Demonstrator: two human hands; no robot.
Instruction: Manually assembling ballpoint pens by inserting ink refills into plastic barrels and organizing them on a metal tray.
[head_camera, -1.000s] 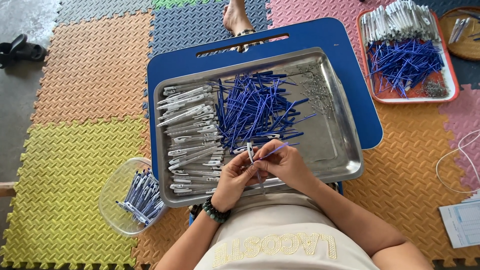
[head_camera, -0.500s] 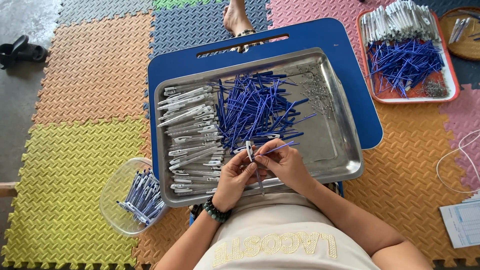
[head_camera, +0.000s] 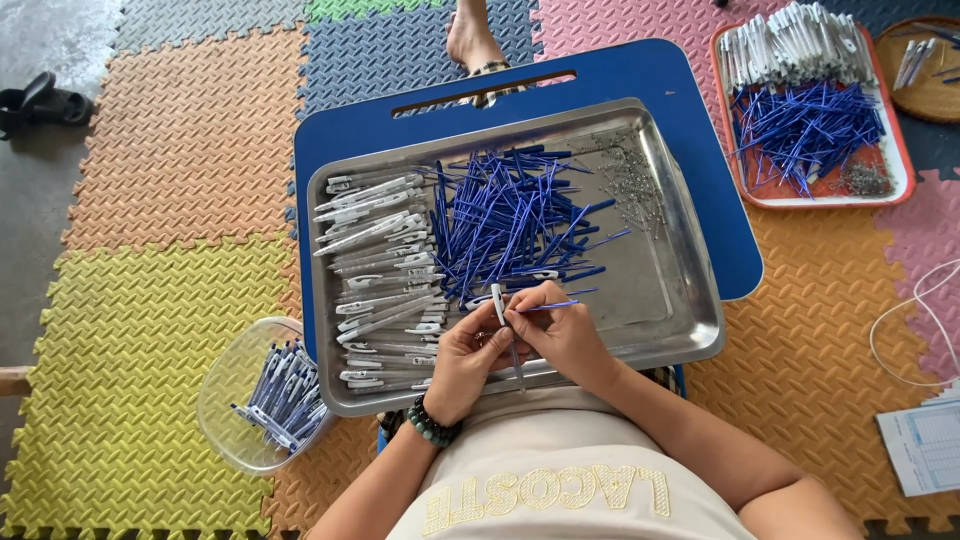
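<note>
Over the near edge of the steel tray, the left hand pinches a white pen barrel upright between its fingertips, while the right hand holds a thin blue refill by its end, its tip lying just beside the barrel's top. Both pieces look very light; the barrel seems stiff, smooth plastic that could slip, so a grip round its middle suits it, and the refill looks slender and bendable, best held close to the working end. Inside the tray, one row of white barrels lies at the left, one heap of blue refills in the middle, and a small scatter of metal springs toward the far right; each is too many to count. Left of the tray stands one clear bowl of finished pens, and to the far right one red tray of more parts.
</note>
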